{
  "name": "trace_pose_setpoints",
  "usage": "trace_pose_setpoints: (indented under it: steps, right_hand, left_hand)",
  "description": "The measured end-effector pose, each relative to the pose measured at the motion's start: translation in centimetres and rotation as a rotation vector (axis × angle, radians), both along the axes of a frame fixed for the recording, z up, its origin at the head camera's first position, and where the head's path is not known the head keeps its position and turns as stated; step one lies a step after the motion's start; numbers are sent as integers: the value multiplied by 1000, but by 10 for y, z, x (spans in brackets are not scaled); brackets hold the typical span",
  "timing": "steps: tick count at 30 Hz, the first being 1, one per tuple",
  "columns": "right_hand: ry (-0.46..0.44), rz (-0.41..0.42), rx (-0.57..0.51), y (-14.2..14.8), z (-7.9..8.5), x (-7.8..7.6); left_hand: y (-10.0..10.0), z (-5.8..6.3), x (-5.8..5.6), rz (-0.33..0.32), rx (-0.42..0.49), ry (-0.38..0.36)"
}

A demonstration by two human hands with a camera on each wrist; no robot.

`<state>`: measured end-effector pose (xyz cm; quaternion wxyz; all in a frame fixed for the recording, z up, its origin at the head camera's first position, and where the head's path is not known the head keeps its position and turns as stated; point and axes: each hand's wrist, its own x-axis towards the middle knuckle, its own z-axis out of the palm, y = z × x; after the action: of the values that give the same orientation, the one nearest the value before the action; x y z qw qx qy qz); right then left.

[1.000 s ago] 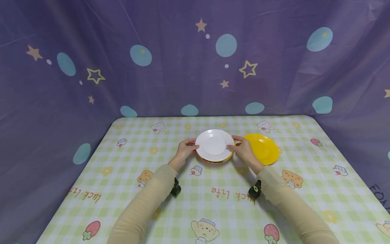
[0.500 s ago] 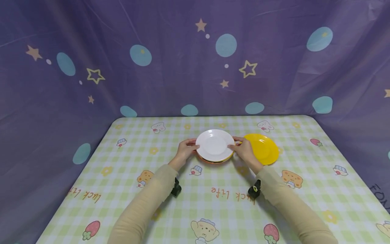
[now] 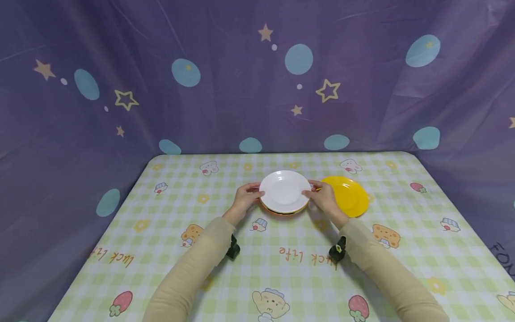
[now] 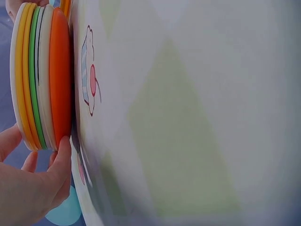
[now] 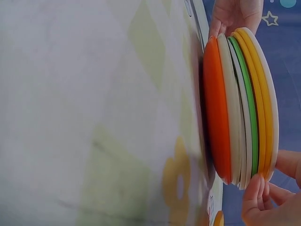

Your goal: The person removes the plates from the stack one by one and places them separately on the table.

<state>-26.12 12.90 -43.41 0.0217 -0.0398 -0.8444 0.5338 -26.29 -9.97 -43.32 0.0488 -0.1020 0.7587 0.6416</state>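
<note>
Soft light, seemingly from above, brightens the tablecloth [image 3: 257,275] around the white plate [image 3: 284,192]; the curtain [image 3: 237,107] behind that plate is dimmer. Small glints sit on its far rim and on the yellow plate [image 3: 349,199] to its right. Faint, soft-edged shadow lies below its near edge. The head view is sharp. Both wrist views are duller, greyish, the cloth beyond the white plate's stack blurred close to the lens.

Plain beige long sleeves [image 3: 187,270], softly wrinkled; small black devices [image 3: 233,248] at both cuffs [image 3: 222,229] (the right one shows a yellowish mark [image 3: 338,249]).
</note>
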Motion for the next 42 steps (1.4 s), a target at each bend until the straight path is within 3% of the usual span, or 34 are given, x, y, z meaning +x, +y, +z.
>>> trace_pose_setpoints:
  steps: [12,18,24,34,42]
  right_hand:
    - [-40,-41,-42,3,1,0]
    - [-89,-52,-117,5,3,0]
    - [-69,-43,-169,9,2,0]
    - [-94,-52,-203,15,6,2]
    - [-126,-44,-225,21,9,2]
  left_hand:
    - [-1,-1,-1,0,11,-8]
    - [-1,0,0,6,-9,-31]
    - [-1,-1,1,9,-12,-41]
    - [-4,-8,-1,-33,40,48]
    - [-3,-4,-1,-11,23,-15]
